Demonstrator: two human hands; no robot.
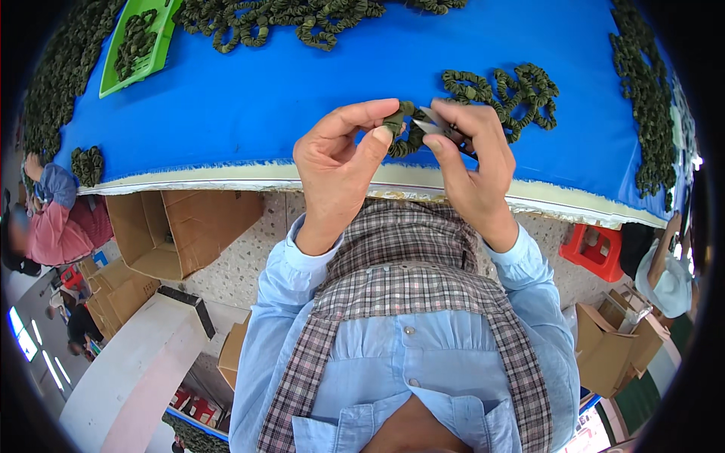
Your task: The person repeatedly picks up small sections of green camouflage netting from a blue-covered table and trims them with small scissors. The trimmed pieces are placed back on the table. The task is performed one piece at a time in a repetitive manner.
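Between my two hands, over the near edge of the blue-covered table [249, 128], hangs a dark green scrunchie [408, 143]. My left hand [340, 155] pinches its band between thumb and forefinger. My right hand [479, 143] is closed around small thread snips [434, 124], with their two pointed blades apart and aimed at the scrunchie. Whether the blades touch the fabric I cannot tell. Just beyond my right hand lies a loose group of similar green scrunchies [521, 94].
A green plastic basket [106, 81] with scrunchies stands at the far left. More scrunchies [317, 15] are heaped along the far side and the right edge [649, 113]. Below the table are a cardboard box [204, 226] and a red stool [593, 253]. Another person [64, 219] sits at left.
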